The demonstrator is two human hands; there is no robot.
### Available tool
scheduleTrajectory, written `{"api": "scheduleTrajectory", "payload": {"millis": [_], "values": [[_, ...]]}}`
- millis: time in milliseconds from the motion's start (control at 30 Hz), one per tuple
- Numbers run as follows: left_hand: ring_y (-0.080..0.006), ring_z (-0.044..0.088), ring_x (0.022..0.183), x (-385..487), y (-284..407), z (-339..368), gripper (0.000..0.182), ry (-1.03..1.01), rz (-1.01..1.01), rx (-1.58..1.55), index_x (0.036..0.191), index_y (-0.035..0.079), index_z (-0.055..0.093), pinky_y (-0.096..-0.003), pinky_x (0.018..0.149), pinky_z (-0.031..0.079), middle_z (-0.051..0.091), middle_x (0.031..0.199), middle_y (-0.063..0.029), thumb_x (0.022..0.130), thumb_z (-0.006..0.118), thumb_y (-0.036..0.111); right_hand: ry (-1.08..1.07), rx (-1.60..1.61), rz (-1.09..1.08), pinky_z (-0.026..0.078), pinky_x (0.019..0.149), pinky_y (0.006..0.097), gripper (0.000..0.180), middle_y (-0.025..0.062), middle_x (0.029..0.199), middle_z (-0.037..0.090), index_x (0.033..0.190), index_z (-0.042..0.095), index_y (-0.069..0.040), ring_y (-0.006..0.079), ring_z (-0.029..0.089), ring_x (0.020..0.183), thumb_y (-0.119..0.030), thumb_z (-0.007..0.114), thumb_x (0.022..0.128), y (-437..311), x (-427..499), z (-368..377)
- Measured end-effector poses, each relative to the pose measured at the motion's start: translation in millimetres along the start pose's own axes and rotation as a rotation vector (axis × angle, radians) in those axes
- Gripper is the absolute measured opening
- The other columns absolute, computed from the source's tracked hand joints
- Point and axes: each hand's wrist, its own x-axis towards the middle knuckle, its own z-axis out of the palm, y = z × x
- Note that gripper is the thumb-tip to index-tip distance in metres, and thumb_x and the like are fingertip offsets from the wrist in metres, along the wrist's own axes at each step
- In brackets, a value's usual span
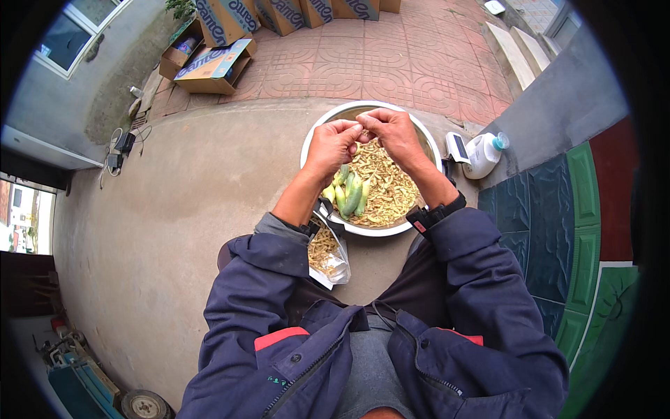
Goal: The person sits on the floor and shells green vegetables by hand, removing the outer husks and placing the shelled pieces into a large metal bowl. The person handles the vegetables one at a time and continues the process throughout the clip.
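Observation:
My left hand and my right hand meet fingertip to fingertip above the far half of a wide basin with a white rim. Thumbs and forefingers are pinched close together; anything between them is too small or hidden to make out. Dry yellow-brown pods cover the basin's inside. On top of them, at the near left, lie several green and pale yellow cucumber-like vegetables. Against the basin's near left side leans an opened bag, part clear plastic, with more dry pods in it.
Right of the basin stand a white jug with a blue cap and a small device with a display. Cardboard boxes stand at the far left. Adapters with cables lie near the left wall. A wheeled machine occupies the lower left.

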Motion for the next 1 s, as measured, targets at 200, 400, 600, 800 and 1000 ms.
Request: {"api": "scheduleTrajectory", "payload": {"millis": [200,400,600,800,1000], "values": [[-0.0008,0.050,0.059,-3.2,1.3,4.6,0.016,0.089,0.069,0.058,0.096,0.003,0.073,-0.0168,0.049,0.037,0.072,0.082,-0.0006,0.099,0.064,0.017,0.014,0.031,-0.030,0.041,0.055,0.0181,0.021,-0.0019,0.076,0.070,0.095,0.075,-0.005,0.0030,0.059,0.065,-0.025,0.071,0.095,0.2,-1.7,1.4],[-0.0010,0.050,0.060,-3.5,3.9,2.0,0.016,0.084,0.021,-0.052,0.097,0.002,0.071,-0.0163,0.048,0.036,0.072,0.085,-0.0022,0.099,0.063,0.015,0.025,-0.036,0.014,0.042,0.055,0.0189,0.022,-0.0025,0.079,0.071,0.099,0.075,-0.005,0.0029,0.058,0.065,-0.026,0.071,0.095,2.0,1.6,0.7],[-0.0012,0.050,0.059,-1.5,2.3,0.6,0.016,0.093,0.043,-0.011,0.097,0.002,0.069,-0.0167,0.048,0.038,0.068,0.080,0.0000,0.100,0.061,0.016,0.014,0.036,0.032,0.044,0.058,0.0186,0.020,-0.0011,0.084,0.072,0.105,0.075,-0.004,0.0039,0.064,0.073,-0.021,0.068,0.096,-0.9,-1.6,2.0],[-0.0013,0.049,0.057,2.9,-6.4,4.6,0.016,0.144,0.156,0.172,0.093,0.002,0.069,-0.0172,0.049,0.039,0.063,0.072,0.0029,0.100,0.060,0.014,0.154,-0.647,-0.289,0.056,0.072,0.0375,0.024,0.0133,0.092,0.075,0.103,0.074,-0.003,0.0253,0.072,0.080,-0.020,0.069,0.088,-4.4,-5.5,4.0],[-0.0023,0.049,0.056,3.3,-15.6,6.2,0.016,0.173,0.219,0.283,0.091,0.001,0.070,-0.0186,0.048,0.038,0.059,0.068,0.0041,0.099,0.061,0.011,0.199,-0.927,-0.389,0.056,0.076,0.0448,0.019,0.0142,0.090,0.072,0.090,0.074,-0.008,0.0340,0.070,0.084,-0.024,0.065,0.086,-3.9,-10.6,9.1]]}}
